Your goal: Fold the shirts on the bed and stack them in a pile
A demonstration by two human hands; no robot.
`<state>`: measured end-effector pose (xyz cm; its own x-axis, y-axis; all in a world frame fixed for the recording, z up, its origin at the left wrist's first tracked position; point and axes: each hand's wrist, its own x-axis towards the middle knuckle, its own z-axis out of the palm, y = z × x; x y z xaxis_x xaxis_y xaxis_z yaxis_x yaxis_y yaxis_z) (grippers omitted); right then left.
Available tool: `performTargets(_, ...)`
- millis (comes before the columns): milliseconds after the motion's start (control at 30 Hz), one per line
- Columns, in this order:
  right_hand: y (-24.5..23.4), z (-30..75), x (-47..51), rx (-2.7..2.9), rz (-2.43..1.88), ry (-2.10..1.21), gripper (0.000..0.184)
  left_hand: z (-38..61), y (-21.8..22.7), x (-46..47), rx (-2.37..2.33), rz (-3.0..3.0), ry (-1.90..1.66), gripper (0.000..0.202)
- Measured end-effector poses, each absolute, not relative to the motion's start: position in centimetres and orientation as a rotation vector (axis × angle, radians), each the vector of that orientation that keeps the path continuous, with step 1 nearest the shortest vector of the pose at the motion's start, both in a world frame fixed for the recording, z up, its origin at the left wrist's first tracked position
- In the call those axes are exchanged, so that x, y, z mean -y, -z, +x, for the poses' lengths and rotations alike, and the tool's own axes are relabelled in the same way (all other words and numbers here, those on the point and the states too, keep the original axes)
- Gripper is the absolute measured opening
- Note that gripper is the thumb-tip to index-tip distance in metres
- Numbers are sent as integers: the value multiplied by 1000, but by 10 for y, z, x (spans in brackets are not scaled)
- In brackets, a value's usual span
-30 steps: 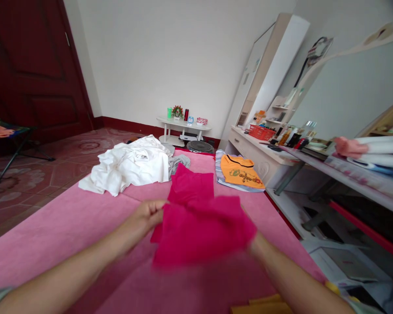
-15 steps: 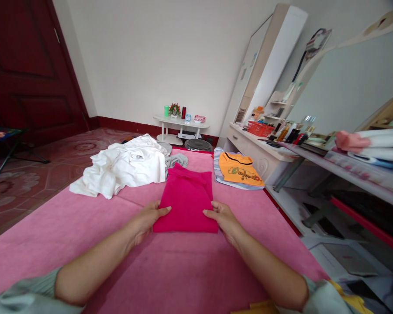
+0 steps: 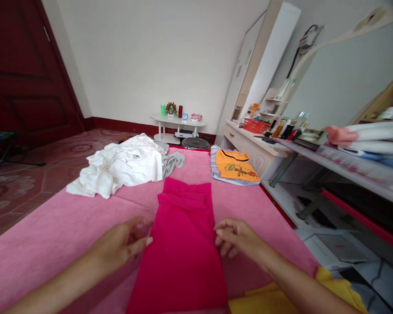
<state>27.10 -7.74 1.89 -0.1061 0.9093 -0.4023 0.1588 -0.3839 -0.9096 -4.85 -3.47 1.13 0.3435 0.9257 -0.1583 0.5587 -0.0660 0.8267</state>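
A bright pink-red garment lies lengthwise on the pink bed cover, its near end running out of the bottom of the view. Its far part has rumpled folds. At its left edge is my left hand, open, thumb and fingers apart, with the thumb tip at or very near the fabric. On the other side my right hand hovers just off the right edge, fingers loosely curled and holding nothing. A yellow cloth lies partly under my right forearm.
White clothes lie heaped at the back left beside a grey garment. A folded orange shirt tops a small pile at the back right. Along the right stand a dresser and a cluttered shelf table.
The pink-red garment was a short folded rectangle held at both sides; now it stretches out toward me. Both hands have let go and moved nearer to me. More yellow cloth shows.
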Motion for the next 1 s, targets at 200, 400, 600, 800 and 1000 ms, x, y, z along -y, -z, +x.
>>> performTargets(200, -21, 269, -11, 901, -1385, -1241, 16, 33, -43, 1, -878, 2755, -712, 42)
performTargets(400, 13, 259, -21, 799, -1316, -1184, 15, 93, -36, -18, -790, 3035, -363, 24)
performTargets(600, 11, 271, -22, 895, -1282, -1271, 24, 89, -33, -42, -880, 2768, -482, 18)
performTargets(800, -11, 272, -19, 1305, -1181, -1283, 36, 82, -30, -72, -855, 2299, -595, 24)
performTargets(1000, -6, 274, -21, 1440, -1129, -1301, 28, 86, -30, -87, -727, 2070, -682, 20)
